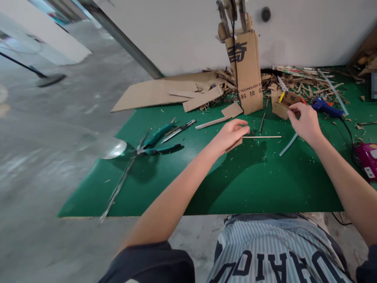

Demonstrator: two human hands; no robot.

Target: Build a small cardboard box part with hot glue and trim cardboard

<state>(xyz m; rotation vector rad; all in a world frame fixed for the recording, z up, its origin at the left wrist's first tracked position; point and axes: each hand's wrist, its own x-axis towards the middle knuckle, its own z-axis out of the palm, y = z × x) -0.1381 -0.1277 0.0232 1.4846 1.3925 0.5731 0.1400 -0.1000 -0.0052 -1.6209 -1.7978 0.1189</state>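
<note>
My left hand (231,136) is over the middle of the green mat, its fingers curled. A thin wooden stick (262,136) sticks out to the right from under them, and a small cardboard piece (235,146) shows below the palm; both seem to be in its grasp. Thumb and forefinger of my right hand (304,121) pinch at the edge of a small folded cardboard piece (279,110). Behind that piece are scissors with yellow on the handle (282,88). A screw-like rod (262,122) and a translucent glue stick (288,144) lie between the hands.
A tall cardboard structure (247,74) stands at the back, among cardboard scraps (306,84). Green-handled pliers (141,150) and a utility knife (178,131) lie left. A blue glue gun (326,107) and magenta power strip (366,159) are right. The mat's edge (118,216) is in front.
</note>
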